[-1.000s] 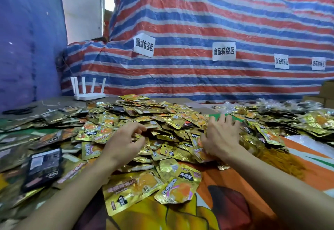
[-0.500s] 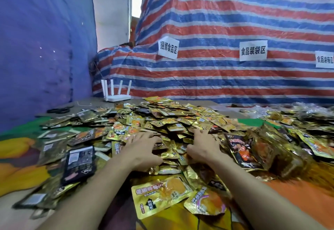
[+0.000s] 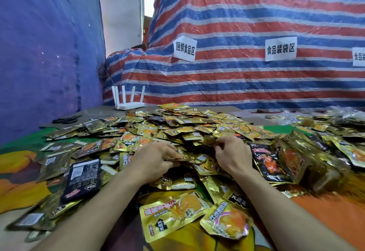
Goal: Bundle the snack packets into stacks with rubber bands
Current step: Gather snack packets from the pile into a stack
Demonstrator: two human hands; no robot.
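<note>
**Q:** Where are the snacks?

**A:** A wide heap of small gold foil snack packets covers the middle of the table. It is highest at the centre and thins out toward the left. Many packets carry orange food pictures and black logos.

**Q:** What are the hands doing?

**A:** Both reach into the near slope of the heap, backs upward. The left hand has its fingers curled down, pinching packets against the thumb. The right hand, near it on the right, curls its fingertips round the edges of other packets. How many each one holds cannot be told.

**Q:** What lies closest to the viewer?

**A:** Two larger gold pouches lie flat between the forearms. One is a wide gold pouch with red lettering. Touching its right side is a crumpled gold pouch with a purple-edged picture.

**Q:** And to the sides?

**A:** On the left, a flat black packet with a white printed label rests on duller packets. On the right, a black packet with red flame print leans beside a thick clump of gold packets.

**Q:** What is underneath and behind?

**A:** The packets lie on a bright orange, yellow and green table cover. At the far left corner stand a white router with four upright antennas and, near it, black scissors. A red, white and blue striped tarpaulin forms the backdrop. It bears white paper signs with black Chinese characters. A blue-purple sheet hangs on the left.
</note>
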